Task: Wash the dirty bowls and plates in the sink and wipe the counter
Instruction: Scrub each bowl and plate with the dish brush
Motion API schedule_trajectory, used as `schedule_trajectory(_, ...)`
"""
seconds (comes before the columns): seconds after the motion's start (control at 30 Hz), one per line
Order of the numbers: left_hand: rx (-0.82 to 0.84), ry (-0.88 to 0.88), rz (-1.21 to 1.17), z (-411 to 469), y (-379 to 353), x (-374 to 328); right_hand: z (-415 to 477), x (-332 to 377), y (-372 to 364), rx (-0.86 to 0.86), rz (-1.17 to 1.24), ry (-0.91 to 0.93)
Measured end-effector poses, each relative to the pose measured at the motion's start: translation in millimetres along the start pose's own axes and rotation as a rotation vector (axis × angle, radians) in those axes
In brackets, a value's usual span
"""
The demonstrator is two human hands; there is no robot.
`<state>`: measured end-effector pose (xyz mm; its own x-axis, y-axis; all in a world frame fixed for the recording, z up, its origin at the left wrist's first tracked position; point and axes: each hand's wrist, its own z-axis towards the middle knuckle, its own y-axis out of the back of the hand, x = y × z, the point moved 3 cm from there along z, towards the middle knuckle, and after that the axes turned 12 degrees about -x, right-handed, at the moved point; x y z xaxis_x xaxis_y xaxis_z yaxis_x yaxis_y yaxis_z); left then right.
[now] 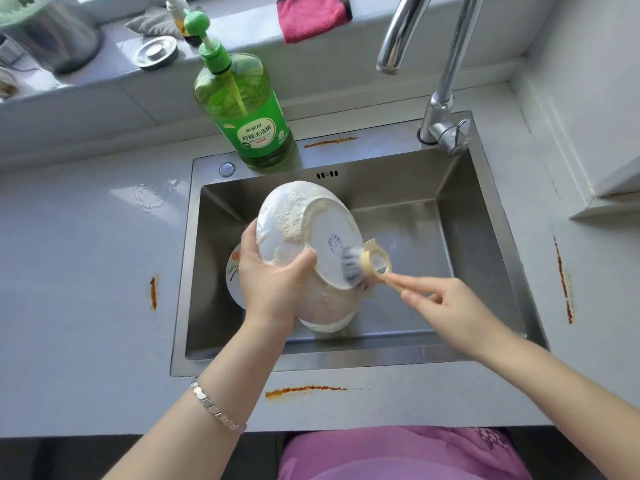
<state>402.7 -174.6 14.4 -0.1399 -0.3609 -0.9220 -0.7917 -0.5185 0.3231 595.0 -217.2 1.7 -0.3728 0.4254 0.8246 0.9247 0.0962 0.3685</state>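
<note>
Over the steel sink (485,237) my left hand (273,282) grips a white plate (304,226) by its rim, its foamy underside turned up toward me. My right hand (443,306) pinches the handle of a dish brush (367,265), whose bristle head touches the plate's lower right edge. Below the plate, more white dishes (325,313) sit in the sink, one with a flower pattern (233,268) at the left; my hand and the plate hide most of them.
A green dish-soap pump bottle (249,109) stands on the sink's back rim. The tap (440,98) rises at the back right. Orange-red smears mark the counter left (153,294), front (304,389), right (562,278) and behind the sink (329,142). A pink cloth (311,17) lies on the sill.
</note>
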Motion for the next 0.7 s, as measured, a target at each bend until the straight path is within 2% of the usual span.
schedule_trajectory(0.07, 0.028, 0.009, 0.001, -3.4, -1.9, 0.6, 1.8, 4.4, -0.3, -0.028, 0.0, 0.01)
schedule_trajectory(0.2, 0.068, 0.078, -0.001, -5.3, -0.4, 9.6, -4.6, 21.1, -2.8, 0.067, 0.041, 0.086)
schedule_trajectory(0.3, 0.136, 0.037, 0.046, -8.4, 0.3, 9.9, 9.2, 16.5, 9.6, -0.026, -0.022, 0.031)
schedule_trajectory(0.43, 0.162, 0.067, 0.07, -4.6, 2.6, 11.4, -10.8, 23.7, -5.8, 0.107, 0.001, 0.107)
schedule_trajectory(0.57, 0.202, 0.026, 0.103, -4.3, 7.8, 10.7, 5.9, 17.9, 7.6, -0.025, -0.072, 0.074)
schedule_trajectory(0.7, 0.25, 0.051, 0.108, -4.9, 7.9, 10.8, -13.5, 35.6, -9.6, 0.064, -0.015, 0.216)
